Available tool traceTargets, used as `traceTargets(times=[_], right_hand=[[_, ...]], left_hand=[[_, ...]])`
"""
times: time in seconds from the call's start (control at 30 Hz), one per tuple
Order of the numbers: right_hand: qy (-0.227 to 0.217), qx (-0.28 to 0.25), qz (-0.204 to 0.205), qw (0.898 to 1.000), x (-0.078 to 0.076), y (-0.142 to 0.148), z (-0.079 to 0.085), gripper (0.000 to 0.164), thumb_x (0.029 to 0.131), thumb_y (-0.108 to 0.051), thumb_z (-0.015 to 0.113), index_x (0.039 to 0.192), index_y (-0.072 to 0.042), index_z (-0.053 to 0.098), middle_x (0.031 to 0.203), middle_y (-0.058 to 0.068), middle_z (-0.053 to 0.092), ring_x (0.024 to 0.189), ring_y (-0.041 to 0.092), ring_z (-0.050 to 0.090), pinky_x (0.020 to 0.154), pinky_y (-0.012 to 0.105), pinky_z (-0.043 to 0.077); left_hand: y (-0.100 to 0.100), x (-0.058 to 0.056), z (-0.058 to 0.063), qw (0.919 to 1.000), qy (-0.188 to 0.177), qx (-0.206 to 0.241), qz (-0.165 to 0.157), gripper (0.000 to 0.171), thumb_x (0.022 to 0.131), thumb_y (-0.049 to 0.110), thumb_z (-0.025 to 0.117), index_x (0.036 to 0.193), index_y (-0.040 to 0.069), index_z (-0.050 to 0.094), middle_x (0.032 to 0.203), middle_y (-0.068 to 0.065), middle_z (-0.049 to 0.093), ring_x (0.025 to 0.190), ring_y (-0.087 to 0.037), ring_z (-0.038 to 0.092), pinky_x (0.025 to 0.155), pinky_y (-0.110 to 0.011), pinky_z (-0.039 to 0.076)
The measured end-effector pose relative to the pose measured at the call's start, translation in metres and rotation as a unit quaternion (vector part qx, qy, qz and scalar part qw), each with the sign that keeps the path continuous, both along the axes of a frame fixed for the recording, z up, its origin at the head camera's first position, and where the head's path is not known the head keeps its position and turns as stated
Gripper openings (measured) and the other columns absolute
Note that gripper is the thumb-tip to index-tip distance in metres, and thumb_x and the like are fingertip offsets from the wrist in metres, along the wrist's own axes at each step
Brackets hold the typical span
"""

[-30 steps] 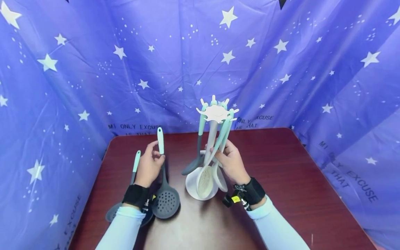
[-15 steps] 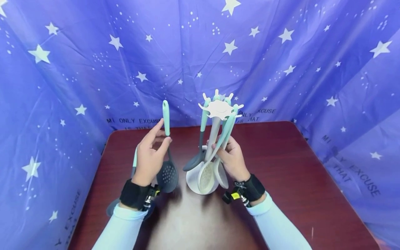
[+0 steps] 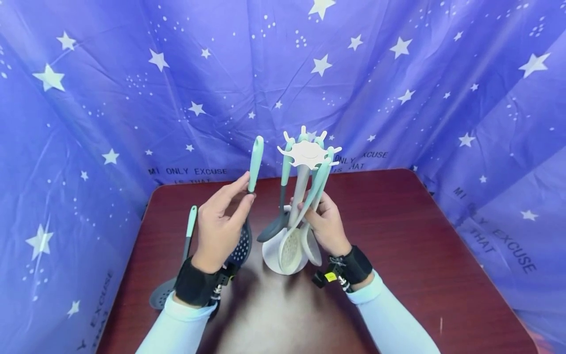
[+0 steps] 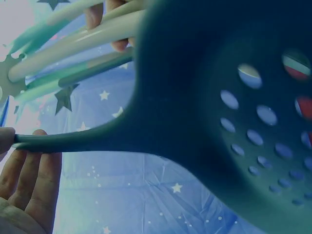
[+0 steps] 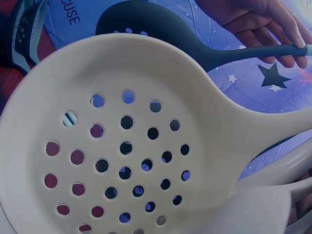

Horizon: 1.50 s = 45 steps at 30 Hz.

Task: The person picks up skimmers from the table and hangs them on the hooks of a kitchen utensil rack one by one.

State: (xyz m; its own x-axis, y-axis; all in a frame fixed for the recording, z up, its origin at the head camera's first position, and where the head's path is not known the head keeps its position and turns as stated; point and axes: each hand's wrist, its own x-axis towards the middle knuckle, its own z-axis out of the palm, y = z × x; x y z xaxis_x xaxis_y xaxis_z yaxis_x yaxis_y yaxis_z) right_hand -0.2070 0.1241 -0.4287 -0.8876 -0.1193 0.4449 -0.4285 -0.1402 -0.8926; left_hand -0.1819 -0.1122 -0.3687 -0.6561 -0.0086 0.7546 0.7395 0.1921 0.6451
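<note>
My left hand (image 3: 218,231) pinches a dark skimmer (image 4: 170,97) at the lower end of its mint handle (image 3: 256,164). The skimmer hangs upright, its perforated bowl partly hidden behind that hand in the head view. Just right of it stands a white utensil stand (image 3: 308,155) with a hooked, star-shaped top. My right hand (image 3: 329,226) grips the stand's post, fingers curled round it behind the hanging utensils. On the hooks hang a dark ladle (image 3: 274,228), a cream skimmer (image 5: 117,161), a cream spoon (image 3: 312,250) and others with mint handles.
A dark slotted utensil (image 3: 161,295) with a mint handle lies on the left of the reddish-brown table (image 3: 398,246), partly covered by the left forearm. Another dark utensil is mostly hidden beside it. A blue star-patterned curtain (image 3: 212,78) closes in the back and sides.
My left hand has lifted the dark skimmer off the table and moved it up and right, toward the stand. My right hand keeps its grip on the post.
</note>
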Motion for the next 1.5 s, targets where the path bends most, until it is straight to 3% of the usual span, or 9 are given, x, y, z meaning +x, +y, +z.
traceTargets(times=[0.47, 0.83, 1.17, 1.37, 1.5], right_hand=[[-0.005, -0.002, -0.009, 1.0, 0.002, -0.002, -0.006, 0.01, 0.1, -0.001, 0.065, 0.109, -0.003, 0.062, 0.113, 0.041, 0.064, 0.101, 0.019, 0.073, 0.085, 0.032, 0.059], [0.002, -0.005, -0.01, 1.0, 0.001, -0.002, -0.006, 0.011, 0.099, 0.003, 0.063, 0.109, -0.001, 0.062, 0.109, 0.005, 0.077, 0.099, 0.017, 0.073, 0.085, 0.03, 0.059], [0.016, -0.008, -0.005, 1.0, 0.001, -0.002, -0.004, 0.015, 0.099, 0.003, 0.063, 0.108, -0.009, 0.063, 0.11, 0.031, 0.07, 0.099, 0.015, 0.073, 0.083, 0.028, 0.058], [0.015, -0.006, -0.007, 1.0, 0.001, -0.002, -0.003, 0.013, 0.099, 0.001, 0.063, 0.109, -0.007, 0.062, 0.11, 0.038, 0.066, 0.1, 0.015, 0.073, 0.083, 0.028, 0.059], [0.013, -0.006, -0.009, 1.0, 0.001, -0.002, -0.002, 0.011, 0.099, 0.0, 0.064, 0.109, 0.0, 0.06, 0.11, 0.034, 0.069, 0.101, 0.016, 0.073, 0.082, 0.029, 0.059]], left_hand=[[0.015, 0.004, -0.006, 0.9992, 0.026, -0.03, -0.003, 0.048, 0.093, -0.007, 0.073, 0.138, 0.007, 0.066, 0.111, -0.008, 0.074, 0.092, -0.014, 0.067, 0.08, -0.018, 0.053], [0.018, 0.002, -0.008, 0.9993, 0.013, -0.036, 0.0, 0.045, 0.094, -0.005, 0.072, 0.137, 0.008, 0.067, 0.111, -0.008, 0.074, 0.093, -0.017, 0.067, 0.083, -0.019, 0.053], [0.021, 0.004, -0.01, 0.9981, -0.001, -0.061, -0.006, 0.046, 0.096, 0.001, 0.072, 0.14, 0.011, 0.065, 0.117, -0.007, 0.073, 0.098, -0.016, 0.068, 0.085, -0.02, 0.054], [0.024, 0.004, -0.012, 0.9983, -0.011, -0.056, -0.01, 0.046, 0.096, 0.0, 0.072, 0.14, 0.01, 0.065, 0.118, -0.007, 0.073, 0.098, -0.017, 0.069, 0.085, -0.021, 0.056], [0.024, 0.004, -0.014, 0.9975, -0.039, -0.055, -0.02, 0.048, 0.098, 0.004, 0.072, 0.144, 0.014, 0.062, 0.119, -0.006, 0.073, 0.102, -0.017, 0.071, 0.086, -0.026, 0.058]])
